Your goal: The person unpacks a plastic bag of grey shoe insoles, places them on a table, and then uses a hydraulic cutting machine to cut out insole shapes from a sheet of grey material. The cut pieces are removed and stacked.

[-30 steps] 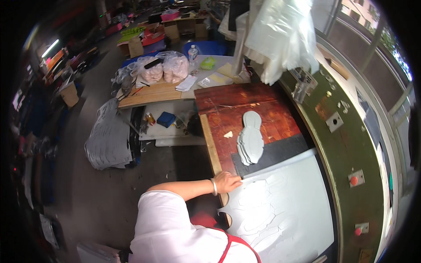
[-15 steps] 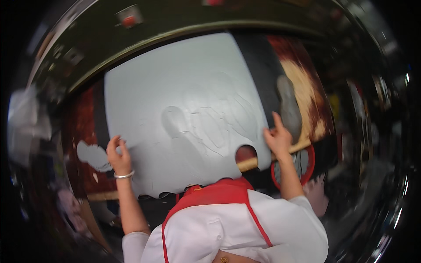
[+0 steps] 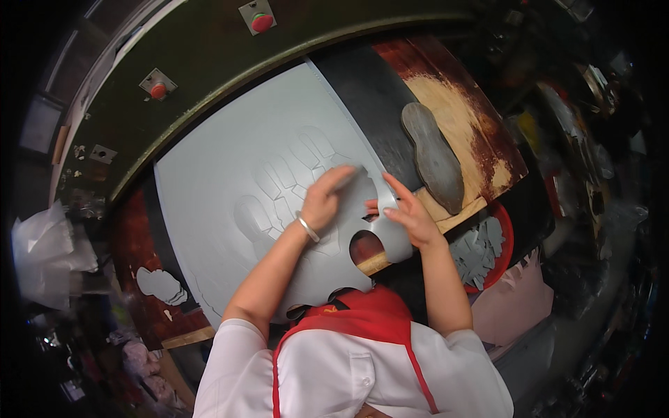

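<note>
A large pale grey sheet lies on the bench, with several curved sole-like outlines cut in its surface and round gaps along its near edge. My left hand, a bangle on its wrist, lies over the sheet's right part, fingers stretched out together. Its fingertips reach a darker grey patch by a cut outline; its thumb is hidden. At the right edge my right hand grips the sheet's narrow border strip, some fingers showing through an opening. A dark sole-shaped block rests to the right.
Grey cut pieces are stacked at the left. A red basin of grey scraps stands lower right, near pink sheet material. Behind the bench runs a dark green machine beam with red buttons.
My left hand has moved from the sheet's left edge across to its right part. My right hand, formerly spread beside the right edge, now grips the border. The view has turned.
</note>
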The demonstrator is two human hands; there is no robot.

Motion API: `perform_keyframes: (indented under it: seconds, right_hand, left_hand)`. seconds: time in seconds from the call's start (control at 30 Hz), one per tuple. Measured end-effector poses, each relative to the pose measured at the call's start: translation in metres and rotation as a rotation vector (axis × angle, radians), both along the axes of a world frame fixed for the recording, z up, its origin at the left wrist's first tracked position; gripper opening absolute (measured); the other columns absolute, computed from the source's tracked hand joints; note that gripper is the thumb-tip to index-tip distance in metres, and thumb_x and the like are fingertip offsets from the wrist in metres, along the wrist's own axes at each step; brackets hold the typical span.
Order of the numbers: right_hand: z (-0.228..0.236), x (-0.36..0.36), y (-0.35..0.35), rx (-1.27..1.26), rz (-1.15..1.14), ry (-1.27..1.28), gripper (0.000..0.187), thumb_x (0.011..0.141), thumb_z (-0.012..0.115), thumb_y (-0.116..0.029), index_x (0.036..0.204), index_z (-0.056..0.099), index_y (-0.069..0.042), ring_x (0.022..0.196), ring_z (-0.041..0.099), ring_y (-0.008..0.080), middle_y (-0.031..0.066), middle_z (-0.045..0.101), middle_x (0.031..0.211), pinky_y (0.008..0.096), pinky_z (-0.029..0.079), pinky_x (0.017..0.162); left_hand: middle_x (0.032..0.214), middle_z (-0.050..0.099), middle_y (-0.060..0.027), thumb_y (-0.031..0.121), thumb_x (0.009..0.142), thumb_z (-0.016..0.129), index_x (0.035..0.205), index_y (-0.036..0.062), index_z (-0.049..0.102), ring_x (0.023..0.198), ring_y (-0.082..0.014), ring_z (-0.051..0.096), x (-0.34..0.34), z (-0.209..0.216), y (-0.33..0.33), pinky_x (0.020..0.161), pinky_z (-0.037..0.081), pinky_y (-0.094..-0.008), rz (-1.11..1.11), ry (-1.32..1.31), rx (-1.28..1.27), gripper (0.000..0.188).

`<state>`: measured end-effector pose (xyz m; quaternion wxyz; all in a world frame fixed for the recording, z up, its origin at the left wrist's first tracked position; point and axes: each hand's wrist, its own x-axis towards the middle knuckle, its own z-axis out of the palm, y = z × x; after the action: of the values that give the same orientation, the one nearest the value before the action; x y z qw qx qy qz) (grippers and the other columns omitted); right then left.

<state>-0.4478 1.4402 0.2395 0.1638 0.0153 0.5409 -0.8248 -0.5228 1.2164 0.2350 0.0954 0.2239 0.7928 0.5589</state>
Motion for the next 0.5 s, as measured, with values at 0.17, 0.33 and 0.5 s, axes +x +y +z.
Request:
perform_keyframes:
  seconds: [0.17,0.33,0.5]
  right_hand:
    - [0.019,0.052,0.002,0.766,-0.325,0.108,0.054,0.082,0.068,-0.003,0.132,0.048,0.0,0.101,0.061,0.0164,0.0146,0.062,0.112,0.0295,0.05,0.087]
    - [0.002,0.071,-0.04,0.449,0.225,0.126,0.036,0.083,0.068,-0.004,0.117,0.058,0.002,0.1,0.06,0.0146,0.01,0.061,0.107,0.0277,0.051,0.086]
    - [-0.043,0.044,-0.058,-0.33,0.302,-0.297,0.018,0.087,0.062,-0.012,0.098,0.061,0.002,0.081,0.055,0.0123,0.0069,0.06,0.09,0.0267,0.046,0.072]
  left_hand:
    - [0.11,0.063,-0.0117,0.034,0.099,0.047,0.112,-0.0064,0.057,0.094,-0.018,0.061,-0.073,0.082,-0.094,0.083,0.05,-0.0321,0.759,0.261,0.33,0.044]
    - [0.108,0.065,-0.0115,0.011,0.097,0.051,0.11,-0.0009,0.061,0.099,-0.0175,0.062,-0.061,0.123,-0.14,0.084,0.051,-0.0314,0.613,0.58,0.176,0.021]
    - [0.128,0.056,-0.0116,-0.014,0.053,0.048,0.12,0.0078,0.06,0.125,-0.0298,0.048,0.023,0.062,-0.085,0.106,0.037,-0.048,-0.106,0.781,-0.414,0.071]
